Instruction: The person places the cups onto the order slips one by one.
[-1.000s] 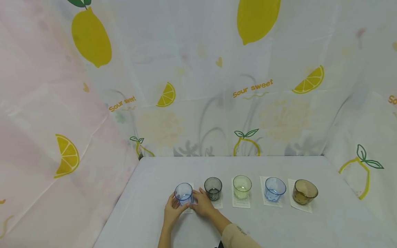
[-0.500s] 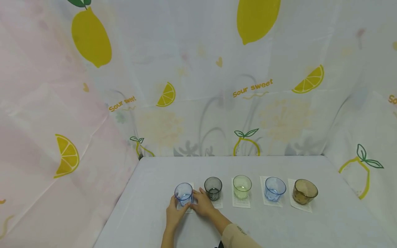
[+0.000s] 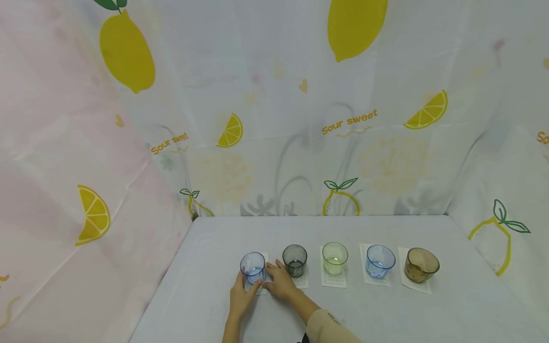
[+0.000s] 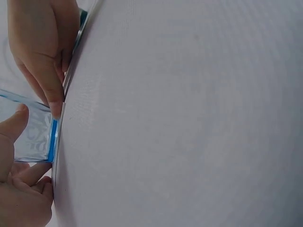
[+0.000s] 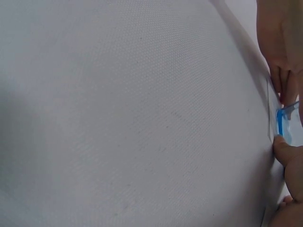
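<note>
A clear blue glass cup (image 3: 253, 267) stands upright at the left end of a row of cups, over a white paper slip (image 3: 261, 291). Holding it from the front left, my left hand (image 3: 241, 296) has its thumb on the near side and fingers around the left. My right hand (image 3: 280, 282) reaches in from the right, its extended fingers at the cup's lower right side and base. In the left wrist view, a right fingertip meets the cup's blue base (image 4: 53, 137). The right wrist view shows the right thumb (image 5: 282, 147) beside that base; the other right fingers are mostly hidden.
Rightward along the white table (image 3: 206, 243) stand a grey cup (image 3: 294, 261), a green cup (image 3: 335, 258), another blue cup (image 3: 380, 262) and a brown cup (image 3: 422, 265), each on a paper slip. The grey cup is close to the right hand. Lemon-printed cloth (image 3: 274, 119) hangs behind.
The blue cup has shifted very slightly left. Over the last second my left hand has moved a little towards me and right around it. My right hand has stayed almost still.
</note>
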Demonstrator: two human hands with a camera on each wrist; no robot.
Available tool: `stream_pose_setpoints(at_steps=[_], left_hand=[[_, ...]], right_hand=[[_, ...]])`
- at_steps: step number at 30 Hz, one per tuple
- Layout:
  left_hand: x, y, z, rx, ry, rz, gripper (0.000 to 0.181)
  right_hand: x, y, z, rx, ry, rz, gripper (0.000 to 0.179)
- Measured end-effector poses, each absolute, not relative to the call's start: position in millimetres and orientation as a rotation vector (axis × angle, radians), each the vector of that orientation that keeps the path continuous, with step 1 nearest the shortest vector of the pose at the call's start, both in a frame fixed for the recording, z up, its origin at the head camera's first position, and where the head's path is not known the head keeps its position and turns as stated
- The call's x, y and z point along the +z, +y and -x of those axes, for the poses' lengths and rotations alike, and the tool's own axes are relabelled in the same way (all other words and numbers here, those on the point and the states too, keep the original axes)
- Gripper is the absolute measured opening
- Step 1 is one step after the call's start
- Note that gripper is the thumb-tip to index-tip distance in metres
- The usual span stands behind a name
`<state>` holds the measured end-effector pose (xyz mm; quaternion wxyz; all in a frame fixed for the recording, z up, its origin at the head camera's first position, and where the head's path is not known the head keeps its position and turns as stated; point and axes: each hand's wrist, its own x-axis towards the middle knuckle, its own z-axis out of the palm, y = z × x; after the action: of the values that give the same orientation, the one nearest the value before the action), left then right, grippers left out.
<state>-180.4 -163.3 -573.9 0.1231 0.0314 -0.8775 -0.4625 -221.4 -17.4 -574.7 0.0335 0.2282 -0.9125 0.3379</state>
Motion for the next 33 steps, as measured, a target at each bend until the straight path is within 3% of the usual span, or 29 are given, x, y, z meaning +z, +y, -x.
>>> stream_pose_setpoints(at_steps=[20, 33], left_hand=[[-577, -160, 180, -1.309, -2.561, -0.130, 0.071], [-580, -167, 176, -1.484, -2.421, -0.138, 0.085]], right_hand=[[-571, -14, 220, 1.023, -2.806, -0.718, 0.047], [-568, -11, 205, 0.976, -2.729, -0.719, 0.050]])
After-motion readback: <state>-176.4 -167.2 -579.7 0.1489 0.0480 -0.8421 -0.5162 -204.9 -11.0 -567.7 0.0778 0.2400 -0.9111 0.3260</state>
